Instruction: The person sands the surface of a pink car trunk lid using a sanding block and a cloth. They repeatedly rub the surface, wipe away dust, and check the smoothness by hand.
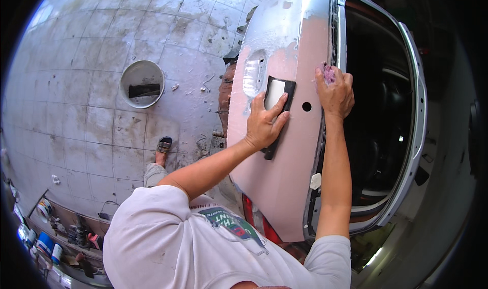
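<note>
My left hand lies over a long sanding block, thumb and fingers gripping its sides. The block has a white top and what looks like black sandpaper along its edges; it rests flat on a car panel coated in pale pink filler. Bare grey patches and wetness show at the panel's far end. My right hand is closed round a crumpled purple-pink sponge or cloth, at the panel's edge beside the window frame. A round dark hole sits between the two hands.
A white bucket holding dark liquid or a dark piece stands on the wet tiled floor at left. The dark window opening lies right of my arm. A red tail light is near my body. Bottles and tools crowd a shelf at lower left.
</note>
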### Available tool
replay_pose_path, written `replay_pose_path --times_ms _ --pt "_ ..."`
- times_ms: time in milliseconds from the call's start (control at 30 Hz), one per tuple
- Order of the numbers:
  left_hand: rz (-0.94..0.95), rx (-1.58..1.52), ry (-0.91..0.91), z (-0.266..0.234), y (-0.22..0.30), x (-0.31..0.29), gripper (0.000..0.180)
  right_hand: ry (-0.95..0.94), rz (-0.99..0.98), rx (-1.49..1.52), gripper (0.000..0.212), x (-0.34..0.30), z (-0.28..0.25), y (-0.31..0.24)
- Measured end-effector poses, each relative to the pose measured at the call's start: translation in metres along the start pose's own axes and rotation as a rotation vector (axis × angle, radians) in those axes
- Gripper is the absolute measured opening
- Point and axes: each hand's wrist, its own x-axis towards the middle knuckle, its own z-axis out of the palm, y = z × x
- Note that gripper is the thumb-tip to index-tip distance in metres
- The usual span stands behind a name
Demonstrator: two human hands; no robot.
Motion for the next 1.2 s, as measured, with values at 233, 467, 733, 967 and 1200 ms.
replay_pose_path --times_ms 233,467,733,967,1200 --pt "-0.364 0.116 -0.051 0.009 -0.089 0.198 0.052 0.013 -0.041 -0.005 0.051 0.008 -0.002 -0.014" --pt "-0.021 -0.058 0.008 0.005 -0.023 0.075 0.053 -0.031 -0.015 0.057 0.061 0.005 -0.009 -0.003" --pt "0.33 -0.11 -0.173 -0.002 0.077 0.137 0.091 -0.134 0.133 0.702 0.064 0.024 0.01 0.033" --pt "0.125 -0.26 -0.37 0.014 -0.058 0.076 0.07 -0.148 0.093 0.482 0.058 0.017 -0.009 0.022" --pt "0.112 -0.069 -0.265 0.056 -0.082 0.248 0.082 -0.099 0.09 0.53 0.051 0.02 -0.009 0.01"
